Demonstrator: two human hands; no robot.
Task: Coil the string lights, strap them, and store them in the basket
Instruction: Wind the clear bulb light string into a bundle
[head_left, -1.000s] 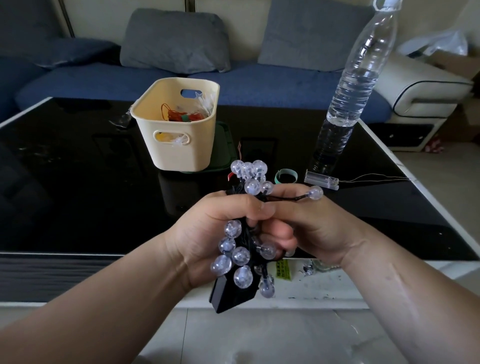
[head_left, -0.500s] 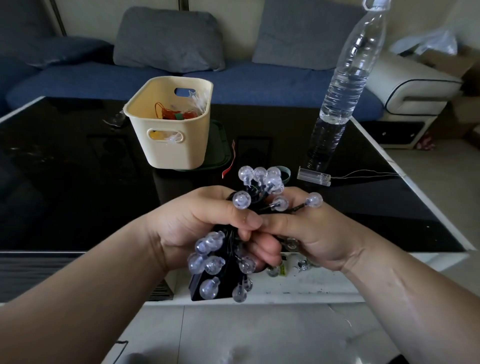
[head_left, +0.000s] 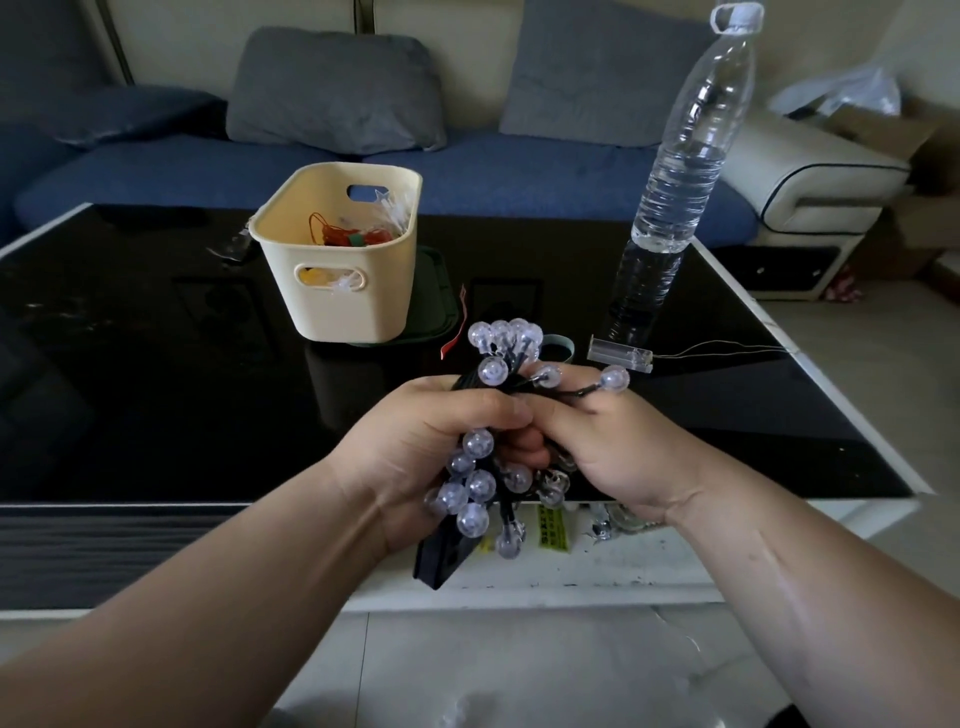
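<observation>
Gripping one bundle of string lights (head_left: 480, 486), the left hand (head_left: 415, 447) and right hand (head_left: 618, 452) both curl round it, one basket (head_left: 343, 291) beyond the left, one bottle (head_left: 685, 171) beyond the right.

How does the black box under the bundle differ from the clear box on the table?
The black box is opaque and juts out below the left hand; the clear box is see-through and lies on the table. The black box sits among the string lights; the clear box trails only thin wire. Both are small and boxy.
</observation>
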